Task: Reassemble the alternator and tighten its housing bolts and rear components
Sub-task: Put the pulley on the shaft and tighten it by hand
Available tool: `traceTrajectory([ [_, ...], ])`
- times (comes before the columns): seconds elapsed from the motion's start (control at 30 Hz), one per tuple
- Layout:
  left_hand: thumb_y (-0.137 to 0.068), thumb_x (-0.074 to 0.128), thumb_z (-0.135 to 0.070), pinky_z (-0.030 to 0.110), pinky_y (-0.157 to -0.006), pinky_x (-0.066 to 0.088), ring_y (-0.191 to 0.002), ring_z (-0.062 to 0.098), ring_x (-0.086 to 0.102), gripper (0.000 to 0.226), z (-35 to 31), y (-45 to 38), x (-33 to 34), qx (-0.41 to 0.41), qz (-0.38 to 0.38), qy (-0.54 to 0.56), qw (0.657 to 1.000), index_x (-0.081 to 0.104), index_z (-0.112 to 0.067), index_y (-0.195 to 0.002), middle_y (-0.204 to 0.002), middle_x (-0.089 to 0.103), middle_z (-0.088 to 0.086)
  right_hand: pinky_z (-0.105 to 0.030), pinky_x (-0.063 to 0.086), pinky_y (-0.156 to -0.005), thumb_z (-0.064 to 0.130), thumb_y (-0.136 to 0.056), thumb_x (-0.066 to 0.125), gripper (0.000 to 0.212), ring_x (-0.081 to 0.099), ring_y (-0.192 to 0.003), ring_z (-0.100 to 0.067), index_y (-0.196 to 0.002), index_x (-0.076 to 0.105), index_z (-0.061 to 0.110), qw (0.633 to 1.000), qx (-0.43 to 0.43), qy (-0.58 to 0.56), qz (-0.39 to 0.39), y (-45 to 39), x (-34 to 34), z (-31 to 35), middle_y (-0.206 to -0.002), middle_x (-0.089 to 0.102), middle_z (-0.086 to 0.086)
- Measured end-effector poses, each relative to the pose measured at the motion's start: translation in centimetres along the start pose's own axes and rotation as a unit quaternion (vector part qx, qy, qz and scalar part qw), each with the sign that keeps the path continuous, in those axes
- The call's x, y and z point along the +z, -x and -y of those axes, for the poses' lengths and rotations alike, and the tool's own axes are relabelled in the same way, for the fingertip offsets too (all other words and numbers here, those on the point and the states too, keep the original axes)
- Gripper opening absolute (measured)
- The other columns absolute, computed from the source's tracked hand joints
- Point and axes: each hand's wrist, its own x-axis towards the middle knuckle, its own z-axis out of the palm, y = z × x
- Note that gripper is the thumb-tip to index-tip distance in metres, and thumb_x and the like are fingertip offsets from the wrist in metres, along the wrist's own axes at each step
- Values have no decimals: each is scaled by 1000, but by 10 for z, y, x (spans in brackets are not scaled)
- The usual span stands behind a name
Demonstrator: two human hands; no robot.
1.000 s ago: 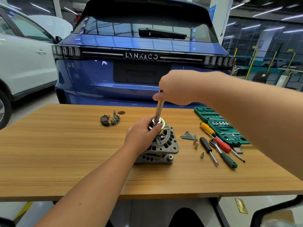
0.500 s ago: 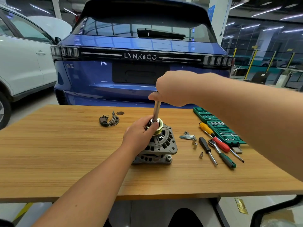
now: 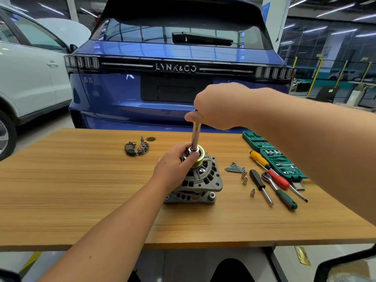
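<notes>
We read "LYNK&CO" on the blue car's tailgate (image 3: pixel 175 68). One grey cast-metal alternator (image 3: pixel 200 181) stands mid-table on the wooden tabletop (image 3: pixel 81 190). Our left hand (image 3: pixel 175 165) grips its brass-coloured pulley (image 3: pixel 198 157); our right hand (image 3: pixel 215 106) curls around the chrome socket extension bar (image 3: pixel 195 136). Three screwdrivers (image 3: pixel 260 185) lie right.

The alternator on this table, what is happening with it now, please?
A person is working on the alternator, which stands on the wooden table with its pulley up. The left hand grips the pulley, while the right hand holds a socket driver upright on the pulley's centre. Loose bolts, screwdrivers and a green socket set lie to the right.
</notes>
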Motion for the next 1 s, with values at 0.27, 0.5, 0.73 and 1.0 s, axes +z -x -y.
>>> traceTrajectory([
  [0.27,-101,49,-55,55,-108,40,-117,5,53,25,0,-2,1,-3,4,-13,1000,49,-54,-126,-111,51,-40,-31,44,-56,44,-99,56,25,62,-76,-18,-117,61,26,994,-69,-82,19,6,3,-8,-86,59,7],
  [0.5,-100,49,-57,54,-106,42,-116,5,53,33,-2,0,2,-11,-8,-19,1000,50,-52,-133,-109,52,-43,-29,34,-50,51,-102,48,45,53,-58,-22,-71,55,18,999,-7,-47,-7,5,5,-5,-67,56,-1],
  [0.73,-97,49,-61,52,-105,45,-122,11,56,42,-2,1,3,-21,-14,-4,1000,50,-50,-138,-129,63,-20,-28,30,-51,62,-100,43,44,48,-62,-13,-99,60,21,995,26,-79,-60,11,17,2,-74,49,6],
  [1.0,-97,47,-63,52,-102,47,-121,12,57,44,-3,3,6,-31,-20,-3,999,50,-50,-139,-128,64,-19,-29,32,-50,33,-105,50,29,50,-62,-21,-95,67,12,997,-53,-49,15,11,-1,-6,-78,62,-4],
])
